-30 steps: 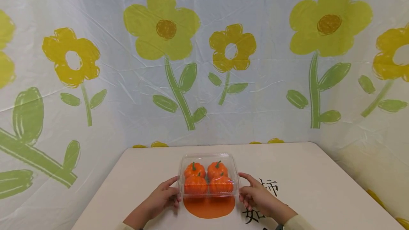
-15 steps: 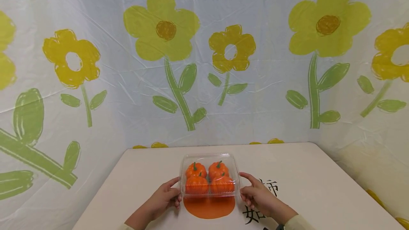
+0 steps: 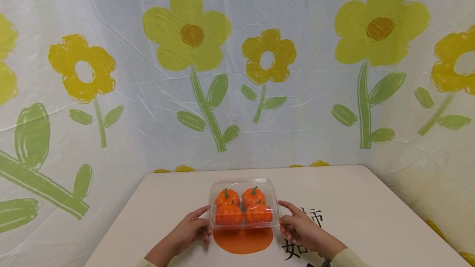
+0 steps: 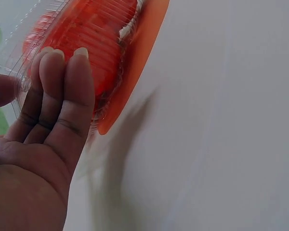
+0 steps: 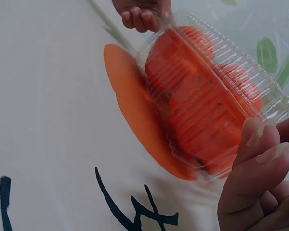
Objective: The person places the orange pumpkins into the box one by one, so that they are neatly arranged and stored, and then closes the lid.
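Note:
A clear plastic clamshell box (image 3: 243, 181) with its lid down holds several small orange pumpkins (image 3: 258, 214) with green stems. My left hand (image 3: 188, 230) grips the box's left side at the rim; in the left wrist view its thumb is on the rim and its fingers lie curled against the wall. On the opposite side my right hand (image 3: 302, 230) pinches the rim between thumb and fingers. Beneath the box is a flat orange round shape (image 3: 243, 243) on the table, partly covered. Whether the box touches the table I cannot tell.
The pale table (image 3: 159, 201) bears black written characters (image 3: 293, 249) near the right hand. Behind and at both sides hangs a white cloth (image 3: 311, 106) printed with yellow flowers and green leaves.
Since the oldest frame, the box and the pumpkins have shifted very slightly to the right. Both hands keep their hold at the sides.

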Motion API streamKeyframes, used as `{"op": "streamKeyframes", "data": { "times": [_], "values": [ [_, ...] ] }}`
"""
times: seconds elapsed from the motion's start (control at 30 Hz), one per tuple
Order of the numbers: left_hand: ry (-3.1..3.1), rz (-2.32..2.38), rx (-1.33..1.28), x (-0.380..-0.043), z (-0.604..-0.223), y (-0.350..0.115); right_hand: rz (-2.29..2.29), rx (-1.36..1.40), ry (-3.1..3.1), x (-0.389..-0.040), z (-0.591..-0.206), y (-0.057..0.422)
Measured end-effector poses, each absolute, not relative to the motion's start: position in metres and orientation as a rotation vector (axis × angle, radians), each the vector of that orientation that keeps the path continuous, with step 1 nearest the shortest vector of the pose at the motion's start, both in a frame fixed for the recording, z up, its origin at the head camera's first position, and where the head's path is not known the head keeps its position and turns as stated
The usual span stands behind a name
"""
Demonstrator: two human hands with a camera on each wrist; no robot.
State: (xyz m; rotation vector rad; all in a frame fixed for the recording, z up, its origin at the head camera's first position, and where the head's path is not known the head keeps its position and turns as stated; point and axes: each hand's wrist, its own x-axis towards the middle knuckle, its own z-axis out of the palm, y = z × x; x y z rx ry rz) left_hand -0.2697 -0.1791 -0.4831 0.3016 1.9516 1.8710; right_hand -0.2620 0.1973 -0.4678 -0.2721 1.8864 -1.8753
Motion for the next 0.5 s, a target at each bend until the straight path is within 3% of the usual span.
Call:
{"op": "streamKeyframes", "data": {
  "times": [0.5],
  "values": [
    [2.439, 1.578, 0.322, -0.276, -0.472, -0.190, -1.403, -0.241, 2.498, -0.275, -0.441, 0.214]
  ]
}}
